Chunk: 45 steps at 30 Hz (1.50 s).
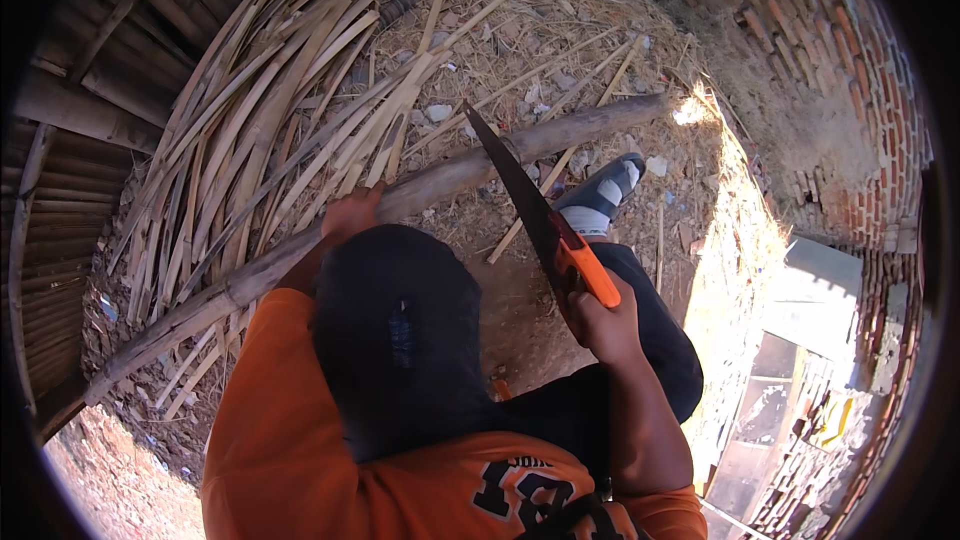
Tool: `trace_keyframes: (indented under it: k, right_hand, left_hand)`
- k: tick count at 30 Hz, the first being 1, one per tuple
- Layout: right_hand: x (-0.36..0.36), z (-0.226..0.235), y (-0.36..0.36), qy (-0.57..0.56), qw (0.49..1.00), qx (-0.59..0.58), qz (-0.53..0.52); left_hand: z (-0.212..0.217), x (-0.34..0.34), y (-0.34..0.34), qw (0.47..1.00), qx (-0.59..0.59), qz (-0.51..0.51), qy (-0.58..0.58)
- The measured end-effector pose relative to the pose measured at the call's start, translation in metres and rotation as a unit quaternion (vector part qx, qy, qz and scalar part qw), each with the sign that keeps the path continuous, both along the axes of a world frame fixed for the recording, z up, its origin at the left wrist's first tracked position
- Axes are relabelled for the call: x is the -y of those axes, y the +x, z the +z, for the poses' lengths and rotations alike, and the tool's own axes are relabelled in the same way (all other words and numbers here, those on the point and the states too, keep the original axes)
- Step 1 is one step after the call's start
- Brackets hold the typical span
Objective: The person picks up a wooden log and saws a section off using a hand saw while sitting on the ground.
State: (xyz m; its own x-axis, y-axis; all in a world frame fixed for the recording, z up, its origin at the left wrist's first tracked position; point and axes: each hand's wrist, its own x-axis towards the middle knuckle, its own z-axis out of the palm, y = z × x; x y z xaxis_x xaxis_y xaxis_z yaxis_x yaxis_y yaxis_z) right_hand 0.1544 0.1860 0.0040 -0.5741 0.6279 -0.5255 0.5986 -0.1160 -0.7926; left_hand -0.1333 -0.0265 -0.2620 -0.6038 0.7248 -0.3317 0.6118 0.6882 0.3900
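Note:
My right hand [605, 320] grips the orange handle of a handsaw [520, 185]. The dark blade points up and to the left, its tip above a long round wooden pole [450, 175] lying on the ground. My left hand [352, 212] is closed at the near ends of some bamboo strips [400, 105], beside the pole. The strips slant away from it across the pole toward the far side. My knee in dark cloth partly covers the left forearm, and the exact finger grip is hard to see.
A large heap of split bamboo strips [240, 120] lies at the left. Straw, stones and litter [530, 70] cover the ground ahead. My shod foot [605, 185] rests near the pole. A brick wall [850, 70] rises at the right, a slatted bamboo wall [60, 240] at the left.

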Motion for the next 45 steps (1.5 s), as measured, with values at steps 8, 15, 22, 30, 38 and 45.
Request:
trace_keyframes:
  k: [8, 15, 22, 30, 38, 45]
  right_hand:
    - [-0.004, -0.002, 0.012, 0.039, 0.998, 0.037, 0.033]
    - [-0.016, 0.011, 0.035, 0.009, 0.999, 0.035, 0.030]
    - [-0.032, -0.047, 0.016, 0.053, 0.996, 0.008, 0.074]
    - [-0.027, -0.006, 0.045, 0.005, 0.998, -0.004, 0.065]
    - [-0.037, 0.000, 0.039, -0.024, 0.998, 0.017, 0.055]
    - [-0.046, -0.052, -0.001, -0.092, 0.996, -0.006, -0.004]
  left_hand:
    - [0.013, 0.001, 0.006, 0.998, -0.059, 0.004, -0.001]
    - [0.026, 0.043, 0.001, 0.990, -0.041, 0.100, -0.096]
    - [0.036, 0.028, 0.006, 0.990, -0.026, 0.098, -0.098]
    - [0.041, 0.037, 0.009, 0.988, -0.031, 0.105, -0.112]
    - [0.037, 0.040, -0.002, 0.990, 0.004, 0.104, -0.098]
    - [0.031, 0.034, 0.004, 0.990, 0.011, 0.110, -0.091]
